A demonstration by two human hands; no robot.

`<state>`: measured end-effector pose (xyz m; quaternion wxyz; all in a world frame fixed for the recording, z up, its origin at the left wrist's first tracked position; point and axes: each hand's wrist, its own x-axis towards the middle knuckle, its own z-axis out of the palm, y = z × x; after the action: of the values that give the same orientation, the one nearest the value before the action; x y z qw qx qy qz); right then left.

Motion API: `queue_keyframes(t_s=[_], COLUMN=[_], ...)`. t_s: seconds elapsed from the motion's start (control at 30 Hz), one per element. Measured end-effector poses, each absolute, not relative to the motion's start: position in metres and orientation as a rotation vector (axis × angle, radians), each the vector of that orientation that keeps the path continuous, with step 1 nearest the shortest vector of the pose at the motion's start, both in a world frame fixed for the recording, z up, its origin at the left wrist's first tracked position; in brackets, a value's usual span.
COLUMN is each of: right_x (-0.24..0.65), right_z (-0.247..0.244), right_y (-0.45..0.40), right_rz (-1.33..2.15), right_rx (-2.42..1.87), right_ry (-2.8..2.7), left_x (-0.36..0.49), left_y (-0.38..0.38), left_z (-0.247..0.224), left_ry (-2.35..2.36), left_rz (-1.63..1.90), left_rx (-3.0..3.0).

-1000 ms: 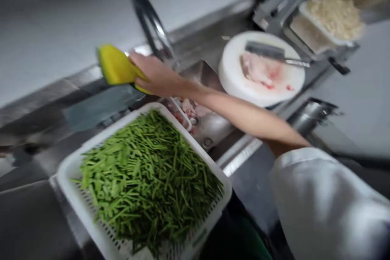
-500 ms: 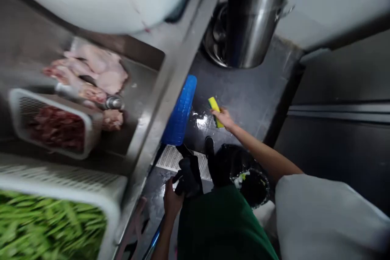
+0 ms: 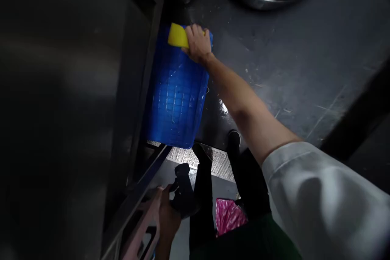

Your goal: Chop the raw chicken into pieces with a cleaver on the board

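My right hand (image 3: 198, 42) is wrapped over a yellow sponge (image 3: 178, 35) at the far edge of a wet blue plastic tub (image 3: 178, 97). Part of the sponge sticks out left of the fingers. The tub has a grid pattern and sits low, beside the metal counter. My left hand (image 3: 169, 213) is low in the view with its fingers curled at a black object (image 3: 184, 191), whose kind I cannot make out. Dark shadow hides part of the left fingers.
The dark side of a metal counter (image 3: 122, 89) runs along the left. A large steel pot (image 3: 262, 2) stands at the top. A metal drain grate (image 3: 221, 164) crosses the wet floor (image 3: 289, 69) by my feet. Low down are a pink plastic bag (image 3: 228, 215) and a pink crate (image 3: 143, 227).
The view has swung lower, and the food on the counter has left it. My right hand has carried the sponge from above the floor to the blue tub's far edge.
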<state>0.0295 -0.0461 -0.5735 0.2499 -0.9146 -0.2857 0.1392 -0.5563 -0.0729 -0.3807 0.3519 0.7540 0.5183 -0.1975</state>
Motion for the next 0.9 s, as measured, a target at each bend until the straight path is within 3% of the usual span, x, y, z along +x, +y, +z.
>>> queue_keyframes(t_s=[0.17,0.5,0.6,0.7,0.8,0.9], right_x=[0.002,-0.077,-0.073,-0.114,-0.22,-0.302], right_z=[-0.583,-0.57,-0.569,-0.57,-0.568,-0.561], right_y=[-0.118,-0.257,-0.237,-0.163,-0.089,-0.069], right_rz=[0.212,0.35,0.33,0.428,0.717,0.897], right_rx=[-2.586,-3.007,-3.012,-2.942,-2.544,-1.928], right_ry=[-0.877,-0.49,-0.391,-0.403,-1.074,-1.666], left_x=[-0.541,-0.546,-0.552,-0.559,-0.564,-0.568], left_y=[-0.097,-0.093,-0.079,-0.064,-0.049,-0.037], left_z=[-0.378,-0.365,-0.376,-0.389,-0.397,-0.398], left_ry=[1.337,1.188,1.171,1.182,1.2,1.229], left_rz=[-0.557,-0.477,-0.483,-0.504,-0.53,-0.549], left_rx=[1.829,1.983,1.995,1.988,1.995,1.979])
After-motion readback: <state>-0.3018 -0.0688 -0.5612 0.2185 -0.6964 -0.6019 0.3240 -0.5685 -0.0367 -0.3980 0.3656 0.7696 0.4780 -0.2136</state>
